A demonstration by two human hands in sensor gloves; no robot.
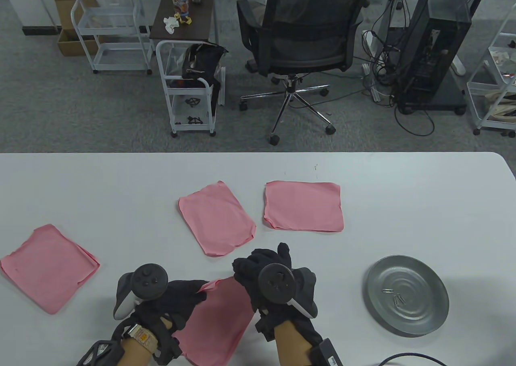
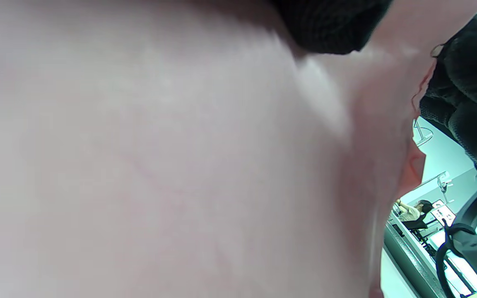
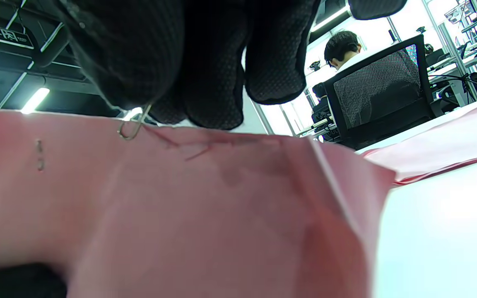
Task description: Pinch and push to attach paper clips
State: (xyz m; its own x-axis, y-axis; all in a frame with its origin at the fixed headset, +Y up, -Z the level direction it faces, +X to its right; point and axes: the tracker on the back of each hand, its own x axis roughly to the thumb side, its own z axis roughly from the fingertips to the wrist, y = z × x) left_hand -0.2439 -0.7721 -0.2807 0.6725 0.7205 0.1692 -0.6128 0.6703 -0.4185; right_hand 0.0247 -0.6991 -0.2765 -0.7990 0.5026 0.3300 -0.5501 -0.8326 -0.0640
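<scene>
We see two gloved hands at the near edge of a white counter [image 1: 363,180], working a pink paper stack [image 1: 217,321]. Our left hand [image 1: 169,301] pinches the stack's near-left corner, lifting it off the counter. Our right hand [image 1: 274,277] has its grip clamped on a small metal paper clip [image 3: 133,126], whose loop sits right at the stack's raised top edge.

To do this step well, we judge the left hand should hold the sheets taut and aligned while the right hand pushes the clip straight down over the edge, so the sheets slide between its loops without crumpling.

Around us, three more pink stacks lie flat: one far left [image 1: 48,267], two toward the middle [image 1: 217,219] [image 1: 303,206]. A metal dish [image 1: 407,295] on the right holds a few spare clips [image 1: 397,297]. Nothing stands between the hands and the edge, though the paper bows softly and could buckle
</scene>
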